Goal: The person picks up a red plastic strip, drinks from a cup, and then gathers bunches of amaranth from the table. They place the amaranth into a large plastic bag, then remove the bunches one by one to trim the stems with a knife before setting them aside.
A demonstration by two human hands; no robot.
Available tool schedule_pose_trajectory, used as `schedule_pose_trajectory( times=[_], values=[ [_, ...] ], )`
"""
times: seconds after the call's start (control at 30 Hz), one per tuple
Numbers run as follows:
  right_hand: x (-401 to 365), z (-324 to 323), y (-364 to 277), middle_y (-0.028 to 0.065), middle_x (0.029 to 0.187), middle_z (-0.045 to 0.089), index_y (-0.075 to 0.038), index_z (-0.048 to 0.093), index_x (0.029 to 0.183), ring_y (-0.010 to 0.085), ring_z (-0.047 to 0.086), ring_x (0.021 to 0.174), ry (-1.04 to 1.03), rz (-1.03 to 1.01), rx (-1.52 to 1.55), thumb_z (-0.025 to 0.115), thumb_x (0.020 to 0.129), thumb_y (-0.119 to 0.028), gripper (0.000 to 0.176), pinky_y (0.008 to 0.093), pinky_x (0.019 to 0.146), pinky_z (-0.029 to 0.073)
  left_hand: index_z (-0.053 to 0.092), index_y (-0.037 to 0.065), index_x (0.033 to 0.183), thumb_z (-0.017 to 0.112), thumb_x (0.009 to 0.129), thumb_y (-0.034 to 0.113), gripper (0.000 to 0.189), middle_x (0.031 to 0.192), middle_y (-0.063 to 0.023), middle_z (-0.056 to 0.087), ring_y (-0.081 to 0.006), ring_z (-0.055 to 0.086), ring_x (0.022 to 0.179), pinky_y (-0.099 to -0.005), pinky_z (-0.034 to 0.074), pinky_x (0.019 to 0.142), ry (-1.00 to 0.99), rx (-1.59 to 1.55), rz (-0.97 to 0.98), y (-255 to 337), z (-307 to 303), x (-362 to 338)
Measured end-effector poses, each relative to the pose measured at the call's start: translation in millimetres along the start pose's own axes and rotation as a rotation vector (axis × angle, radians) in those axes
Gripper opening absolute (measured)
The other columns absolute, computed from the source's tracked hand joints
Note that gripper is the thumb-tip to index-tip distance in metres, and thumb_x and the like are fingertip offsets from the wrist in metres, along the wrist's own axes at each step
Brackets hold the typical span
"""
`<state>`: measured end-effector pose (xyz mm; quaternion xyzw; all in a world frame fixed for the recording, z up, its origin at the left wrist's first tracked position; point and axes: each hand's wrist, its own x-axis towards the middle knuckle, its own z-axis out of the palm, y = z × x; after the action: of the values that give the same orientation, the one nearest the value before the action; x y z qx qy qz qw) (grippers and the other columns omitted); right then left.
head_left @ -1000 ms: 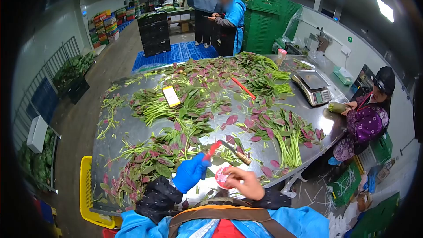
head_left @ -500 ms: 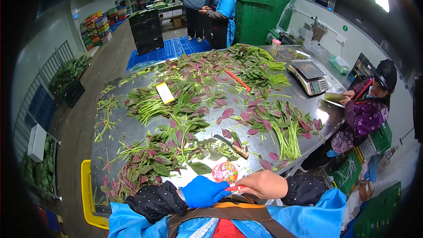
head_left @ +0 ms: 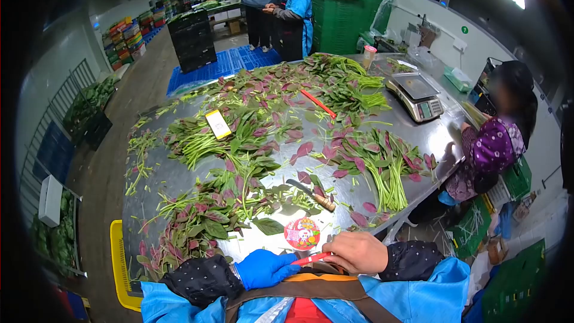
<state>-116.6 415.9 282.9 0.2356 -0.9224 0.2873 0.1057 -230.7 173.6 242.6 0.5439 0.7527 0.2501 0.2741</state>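
Note:
My left hand [head_left: 267, 270], in a blue glove, is closed on one end of a thin red strip [head_left: 311, 259] close to my apron. The bare fingers of my right hand [head_left: 357, 253] pinch its other end. Just beyond my hands is a round red-and-white printed disc [head_left: 302, 233], perhaps a lid or label. A knife [head_left: 312, 195] with a dark curved blade and wooden handle lies past it. Leafy greens [head_left: 206, 218] with purple undersides are heaped to the left; a bunch with long stems [head_left: 385, 170] rests at the right.
The metal table [head_left: 179, 182] bears scattered leaves, a yellow-and-white box [head_left: 217, 124], another red strip [head_left: 318, 103] and a scale [head_left: 415, 97]. A person in purple [head_left: 499, 143] sits at the right edge. Two people stand beyond, near green crates [head_left: 341, 15]. A yellow basket [head_left: 119, 263] is at left.
My hands have drawn slightly apart, exposing more of the red strip. My view has shifted a little. The person at the right has turned and moved their hands towards the table's far side.

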Motion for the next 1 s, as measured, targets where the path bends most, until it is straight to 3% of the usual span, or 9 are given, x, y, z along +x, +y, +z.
schedule_pose_trajectory(
  times=[0.07,0.17,0.27,0.37,0.4,0.53,0.7,0.83,1.0],
  values=[
    [-0.2,5.2,2.8,0.0085,0.072,0.054,-0.006,0.058,0.095,0.0255,0.056,0.065,0.037,-0.019,0.007,0.063,0.084,-0.017,0.017,0.0351,0.057,0.046,0.061,0.012,0.111,0.049,0.091,0.043,0.039,0.065,-0.0198,0.059,-0.0388,0.058,0.057,-0.0445,0.046,0.052,0.066,-0.069,0.021,-1.0,4.8,2.9],
    [0.3,7.1,9.1,0.009,0.073,0.054,-0.005,0.058,0.096,0.0262,0.056,0.067,0.015,-0.018,0.032,0.062,0.084,-0.016,0.017,0.0353,0.058,0.046,0.059,0.014,0.116,0.048,0.091,0.043,0.04,0.072,-0.0203,0.061,-0.0384,0.06,0.062,-0.0437,0.048,0.056,-0.027,-0.116,-0.033,-1.7,11.1,11.8],
    [3.7,9.1,7.0,0.0089,0.075,0.054,-0.005,0.058,0.098,0.0265,0.057,0.068,-0.022,-0.051,0.132,0.062,0.086,-0.017,0.018,0.0355,0.058,0.046,0.054,0.015,0.123,0.047,0.092,0.043,0.043,0.08,-0.0201,0.063,-0.0378,0.061,0.068,-0.0429,0.049,0.06,0.048,-0.186,0.103,-6.5,21.9,18.3],
    [3.2,13.1,7.4,0.0085,0.076,0.055,-0.006,0.058,0.104,0.0263,0.057,0.067,-0.093,-0.06,0.163,0.061,0.087,-0.018,0.02,0.0352,0.056,0.047,0.048,0.017,0.129,0.046,0.092,0.043,0.045,0.085,-0.02,0.064,-0.0375,0.062,0.071,-0.042,0.049,0.064,-0.022,-0.224,0.097,5.5,18.0,27.9],
    [4.3,13.1,9.9,0.0086,0.077,0.055,-0.006,0.058,0.105,0.0261,0.057,0.067,-0.092,-0.063,0.148,0.061,0.087,-0.019,0.022,0.0349,0.056,0.047,0.045,0.018,0.132,0.047,0.093,0.042,0.046,0.083,-0.0187,0.064,-0.0377,0.062,0.07,-0.0419,0.049,0.063,-0.055,-0.222,-0.024,20.1,7.1,28.3],
    [6.9,13.3,7.4,0.0091,0.076,0.057,-0.008,0.056,0.109,0.0264,0.058,0.064,-0.004,-0.077,0.182,0.062,0.087,-0.02,0.026,0.035,0.053,0.046,0.046,0.018,0.132,0.049,0.091,0.041,0.046,0.081,-0.0184,0.063,-0.0381,0.061,0.068,-0.0421,0.049,0.062,-0.027,-0.242,0.029,13.5,12.5,35.8],
    [-0.1,1.4,2.2,0.0127,0.081,0.063,-0.009,0.049,0.118,0.0315,0.061,0.067,-0.182,-0.021,0.184,0.055,0.091,-0.022,0.03,0.0376,0.057,0.05,0.046,0.021,0.132,0.051,0.09,0.036,0.045,0.077,-0.018,0.062,-0.0369,0.06,0.062,-0.0418,0.048,0.059,-0.053,-0.098,0.132,10.9,7.2,26.0],
    [-1.3,-3.0,0.1,0.0123,0.083,0.064,-0.01,0.047,0.122,0.0314,0.063,0.069,-0.258,-0.018,0.279,0.055,0.091,-0.022,0.034,0.0374,0.059,0.052,0.053,0.025,0.122,0.048,0.091,0.047,0.038,0.072,-0.0156,0.061,-0.0362,0.059,0.058,-0.042,0.048,0.053,-0.144,-0.047,0.029,20.3,-7.9,13.7],
    [-2.3,0.0,4.0,0.012,0.091,0.065,-0.012,0.046,0.124,0.0309,0.064,0.071,-0.205,-0.051,0.384,0.055,0.092,-0.019,0.034,0.0368,0.062,0.054,0.054,0.025,0.119,0.045,0.092,0.049,0.037,0.066,-0.0146,0.059,-0.0346,0.058,0.053,-0.0413,0.046,0.049,-0.086,0.004,0.102,18.2,-9.7,6.8]
  ],
)
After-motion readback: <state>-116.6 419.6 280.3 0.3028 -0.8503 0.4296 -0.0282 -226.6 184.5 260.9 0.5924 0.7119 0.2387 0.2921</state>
